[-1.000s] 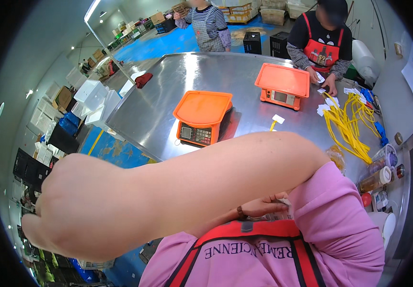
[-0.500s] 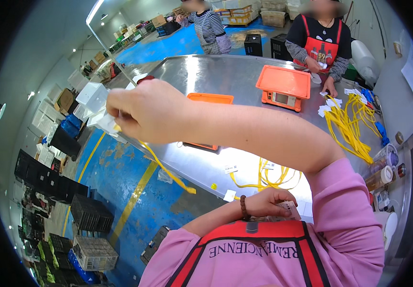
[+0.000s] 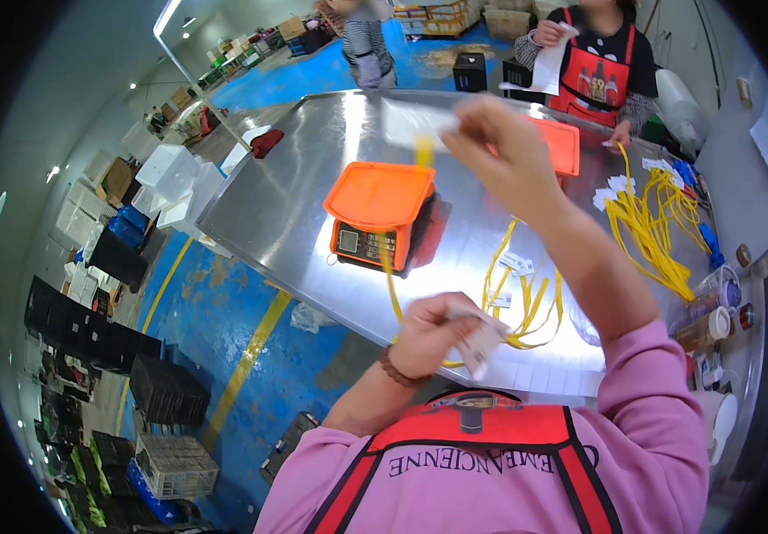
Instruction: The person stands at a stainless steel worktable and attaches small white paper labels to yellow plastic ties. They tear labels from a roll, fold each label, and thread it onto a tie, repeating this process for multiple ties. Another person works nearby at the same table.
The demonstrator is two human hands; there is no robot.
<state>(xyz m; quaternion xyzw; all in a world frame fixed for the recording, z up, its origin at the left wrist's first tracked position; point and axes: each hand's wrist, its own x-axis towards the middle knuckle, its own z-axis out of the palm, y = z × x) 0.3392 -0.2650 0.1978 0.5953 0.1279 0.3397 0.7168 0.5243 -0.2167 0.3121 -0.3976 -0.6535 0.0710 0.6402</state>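
My right hand (image 3: 504, 151) is raised above the metal table, its fingers pinched on a white label (image 3: 415, 123) smeared by motion. A yellow strap (image 3: 388, 271) hangs from the label and runs down past the front of an orange scale (image 3: 379, 196). Lower and nearer my body, my left hand (image 3: 433, 336) is closed around a small stack of paper labels (image 3: 480, 343). To the right of that hand, several yellow straps (image 3: 540, 316) with white tags lie looped on the table.
A second orange scale (image 3: 557, 147) is partly hidden behind my right hand. More yellow straps (image 3: 651, 240) are heaped at the right beside jars (image 3: 704, 334). Across the table (image 3: 286, 187), a person in a red apron (image 3: 593, 80) holds a white paper. Another person (image 3: 369, 49) stands farther back.
My right hand has swung from the far left to the right, with the label and strap. My left hand has moved out from my chest with the stack. The person opposite has raised a paper.
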